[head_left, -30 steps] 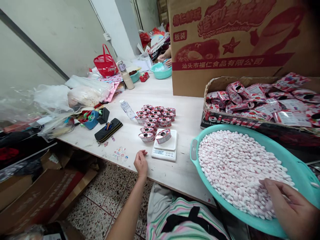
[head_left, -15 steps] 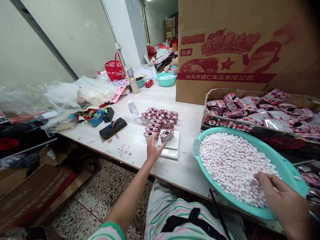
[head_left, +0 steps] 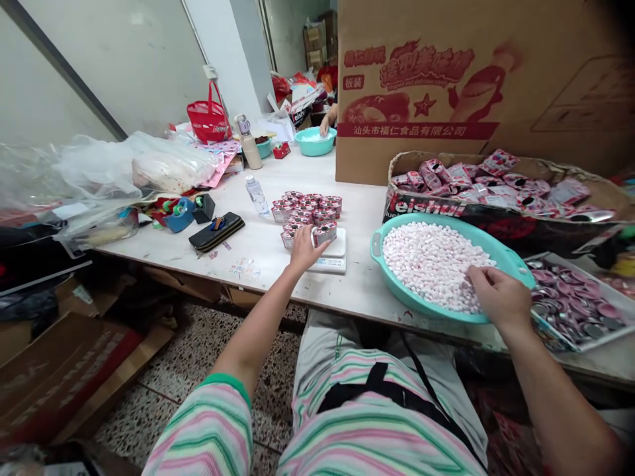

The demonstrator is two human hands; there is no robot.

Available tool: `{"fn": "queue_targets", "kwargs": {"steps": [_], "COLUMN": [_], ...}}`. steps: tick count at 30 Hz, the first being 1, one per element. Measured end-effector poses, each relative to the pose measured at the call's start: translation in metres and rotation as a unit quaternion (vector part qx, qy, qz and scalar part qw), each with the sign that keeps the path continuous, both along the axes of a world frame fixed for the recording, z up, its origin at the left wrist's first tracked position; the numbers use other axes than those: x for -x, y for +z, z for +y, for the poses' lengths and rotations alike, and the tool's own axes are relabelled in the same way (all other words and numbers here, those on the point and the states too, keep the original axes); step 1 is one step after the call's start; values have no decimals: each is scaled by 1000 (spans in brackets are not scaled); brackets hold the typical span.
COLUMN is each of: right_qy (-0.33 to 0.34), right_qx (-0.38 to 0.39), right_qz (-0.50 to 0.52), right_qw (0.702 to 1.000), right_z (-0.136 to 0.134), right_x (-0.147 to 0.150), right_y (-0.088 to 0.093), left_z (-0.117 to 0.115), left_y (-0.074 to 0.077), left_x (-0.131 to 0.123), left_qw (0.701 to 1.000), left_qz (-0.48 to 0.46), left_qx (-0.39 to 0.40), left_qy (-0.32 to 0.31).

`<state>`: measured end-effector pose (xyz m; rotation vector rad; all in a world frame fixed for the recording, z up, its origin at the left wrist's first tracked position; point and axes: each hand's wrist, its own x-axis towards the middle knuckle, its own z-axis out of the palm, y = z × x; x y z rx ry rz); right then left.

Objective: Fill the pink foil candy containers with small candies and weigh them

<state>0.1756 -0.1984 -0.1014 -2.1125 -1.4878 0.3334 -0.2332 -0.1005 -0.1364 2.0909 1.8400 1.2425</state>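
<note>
My left hand (head_left: 303, 252) is at a small white scale (head_left: 331, 266), thumb and fingers spread around the near left side of a red-and-pink printed tin (head_left: 325, 234) on its pan. Whether the fingers touch the tin is unclear. Several similar tins (head_left: 311, 203) stand grouped just behind. To the right, a turquoise basin (head_left: 380, 254) holds many small pale pink and white candies (head_left: 426, 264). My right hand (head_left: 501, 296) reaches into its right side with fingertips pinched together at the candies; what is between them is hidden.
Behind the basin, an open carton (head_left: 397, 203) holds more printed tins. A tray (head_left: 602, 342) of round metal lids lies at the right. A water bottle (head_left: 256, 196) and black wallet (head_left: 217, 233) are left of the tins. Another person's hand (head_left: 325, 124) is in a far basin.
The camera view has shifted, so the table sits higher and more of the lid tray shows. My left hand stays by the tin, my right hand among the candies.
</note>
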Motion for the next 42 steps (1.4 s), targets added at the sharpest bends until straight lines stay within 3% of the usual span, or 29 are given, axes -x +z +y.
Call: {"fn": "queue_targets", "kwargs": {"steps": [8,20,23,26,29,31,34,38,42], "right_qy": [13,55,63,73,84,84,78,70,73], "right_qx": [-31,-83,-94,-127,-153,-156,-157,-173,-172], "right_qz": [-2,42,59,74,85,98,118,142,159], "right_qw": [999,994,992,986,981,979,977,972,969], "right_z": [-2,4,5,7,9,10,10,12,14], "right_x": [5,10,12,13,14,15,18,21,21], "right_y": [-3,-9,-9,-10,-11,-11,-10,-10,-11], "left_z": [11,19,19,17,18,24,40,60,66], "left_y": [-7,5,24,59,93,104,99,81,74], "left_x": [-11,-12,-27,-56,-92,-116,-145,-167,-172], "left_qw": [999,994,994,995,983,966,946,947,946], "left_qz": [-31,-97,-103,-89,-33,25,81,81,85], "left_qx": [24,26,0,-44,-120,-155,-163,-159,-144], "left_qy": [11,42,29,-23,-132,-207,-269,-268,-279]}}
